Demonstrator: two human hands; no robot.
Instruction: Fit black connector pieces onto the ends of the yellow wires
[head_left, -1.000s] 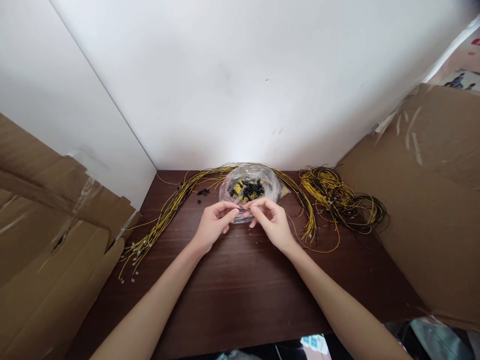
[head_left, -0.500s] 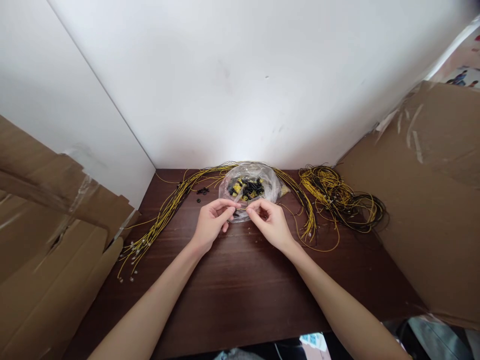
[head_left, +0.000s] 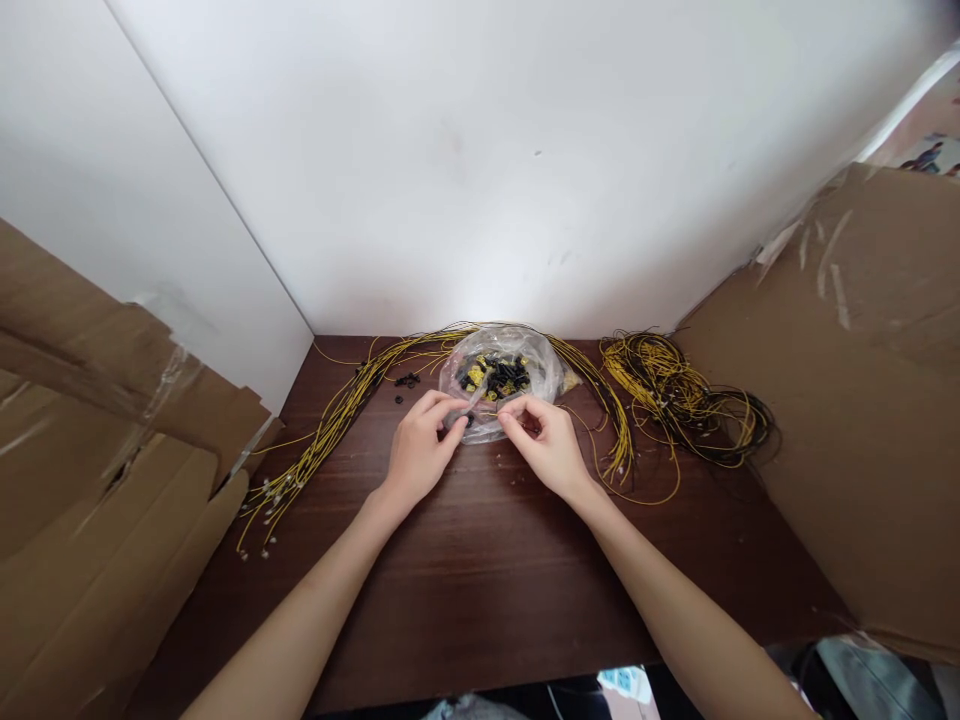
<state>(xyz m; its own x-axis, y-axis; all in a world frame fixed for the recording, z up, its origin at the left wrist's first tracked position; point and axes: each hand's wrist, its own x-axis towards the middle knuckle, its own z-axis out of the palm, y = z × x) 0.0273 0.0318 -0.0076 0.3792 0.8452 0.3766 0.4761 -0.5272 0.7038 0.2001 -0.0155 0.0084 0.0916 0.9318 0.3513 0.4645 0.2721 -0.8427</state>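
Yellow wire, a single thin strand, runs between the two hands just in front of the clear plastic bag at the far middle of the dark wooden worktop. The left hand has its thumb and forefinger pinched together on a small dark piece at the wire's end (too tiny to make out what it is). The right hand is closed the same way, fingertips nipping the wire, the other fingers curled loosely. The bag holds a heap of little black and yellow parts. A long sheaf of yellow wires sweeps from behind the bag down to the near left, and a tangled coil of wires lies to the far right. Cardboard sheets lean in on both sides.
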